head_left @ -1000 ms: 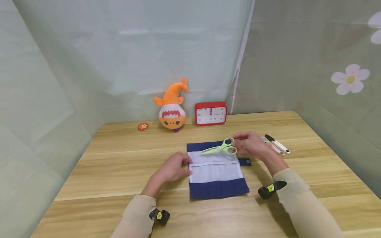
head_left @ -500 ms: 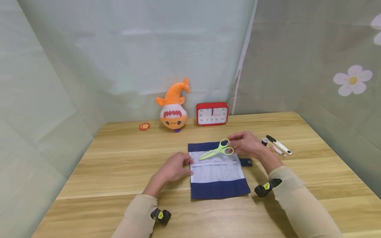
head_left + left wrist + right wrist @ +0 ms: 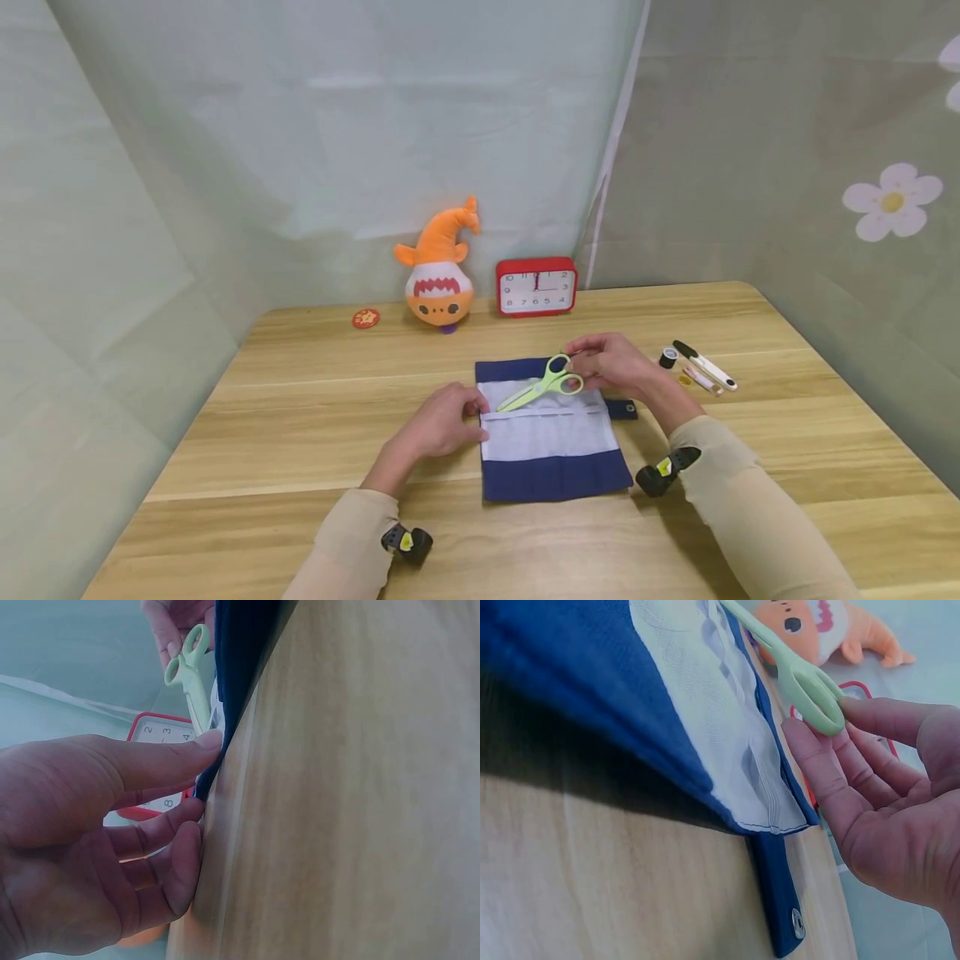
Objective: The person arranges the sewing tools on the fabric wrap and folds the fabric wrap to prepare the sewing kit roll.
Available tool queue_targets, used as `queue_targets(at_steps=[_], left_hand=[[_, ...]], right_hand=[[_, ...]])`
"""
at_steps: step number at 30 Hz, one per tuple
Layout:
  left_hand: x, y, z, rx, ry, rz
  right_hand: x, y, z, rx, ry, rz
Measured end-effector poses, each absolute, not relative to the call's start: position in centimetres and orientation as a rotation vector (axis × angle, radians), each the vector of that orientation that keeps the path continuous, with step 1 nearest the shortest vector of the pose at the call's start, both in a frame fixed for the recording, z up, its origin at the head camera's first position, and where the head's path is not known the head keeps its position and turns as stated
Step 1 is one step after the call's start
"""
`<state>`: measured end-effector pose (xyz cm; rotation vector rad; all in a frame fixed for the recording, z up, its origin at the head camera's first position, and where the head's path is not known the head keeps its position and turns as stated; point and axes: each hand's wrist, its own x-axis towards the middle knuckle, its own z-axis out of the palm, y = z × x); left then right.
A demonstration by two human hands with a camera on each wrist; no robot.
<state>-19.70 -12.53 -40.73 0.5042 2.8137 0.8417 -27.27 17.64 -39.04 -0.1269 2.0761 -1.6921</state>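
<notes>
A navy fabric roll-up case (image 3: pixel 555 481) with a white lining lies spread on the table, its snap strap (image 3: pixel 622 409) out to the right. At the case's left edge, my left hand (image 3: pixel 442 419) pinches the cloth, the thumb on top in the left wrist view. My right hand (image 3: pixel 611 364) holds light green scissors (image 3: pixel 546 385) by the handle loops, thumb and fingers on them in the right wrist view. Their blades point left and down over the lining, the tip near the white band across the middle. Whether the tip sits under that band cannot be told.
Right of the case lie a black thread spool (image 3: pixel 668 358), a white tool with a black end (image 3: pixel 705 365), a small pale packet (image 3: pixel 702 381) and a yellow piece (image 3: pixel 685 380). Behind stand an orange plush (image 3: pixel 439 283), a red clock (image 3: pixel 536 287) and a red disc (image 3: pixel 366 318).
The right hand has moved left and slightly toward me with the scissors, and their tip has come down toward the middle band. The left hand stays at the case's edge.
</notes>
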Motion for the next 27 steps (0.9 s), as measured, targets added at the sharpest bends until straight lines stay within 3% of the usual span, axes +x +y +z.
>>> queue_targets(at_steps=[27], left_hand=[[-19.6,-12.5,-40.4,0.483,2.809,0.855]], right_hand=[[-30.5,13.1,-38.0,-0.120,2.231,-1.474]])
